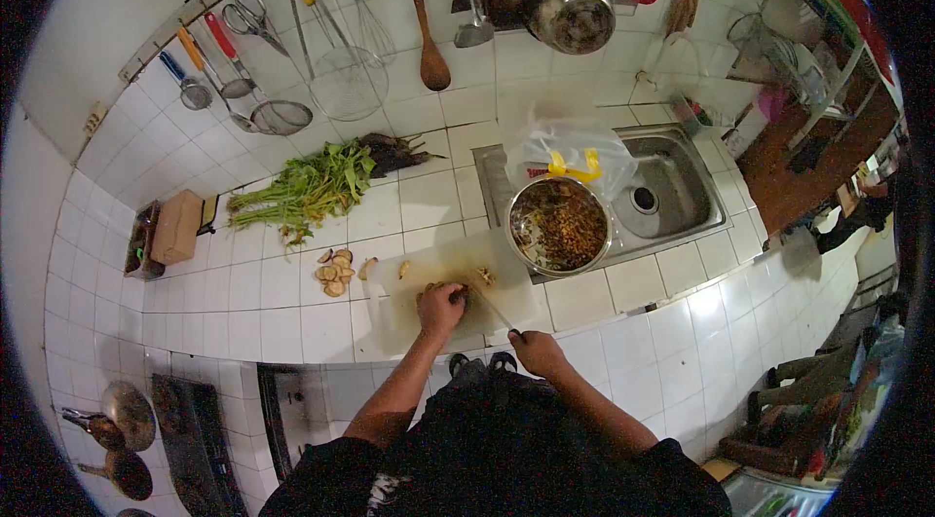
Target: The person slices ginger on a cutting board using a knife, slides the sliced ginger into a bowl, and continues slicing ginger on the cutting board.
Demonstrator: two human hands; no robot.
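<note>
My right hand (539,353) is closed around the handle of a knife (493,311), its blade pointing up and left across the pale cutting board (516,295). On the board, my left hand (441,309) has its fingers curled over a small dark piece of food beside the blade; its kind is hidden. Beyond the blade lies a little heap of pale cut bits (485,276). A light-coloured piece (403,269) rests near the board's upper left. Left of the board are several round slices with dark skin (334,276) and a single pale piece (367,268).
A metal bowl (513,242) of brown food stands between board and sink (719,210), with a plastic bag (565,145) behind it. Leafy greens (317,188) and dark long vegetables (394,155) lie along the back. Utensils and pans (573,16) hang on the wall.
</note>
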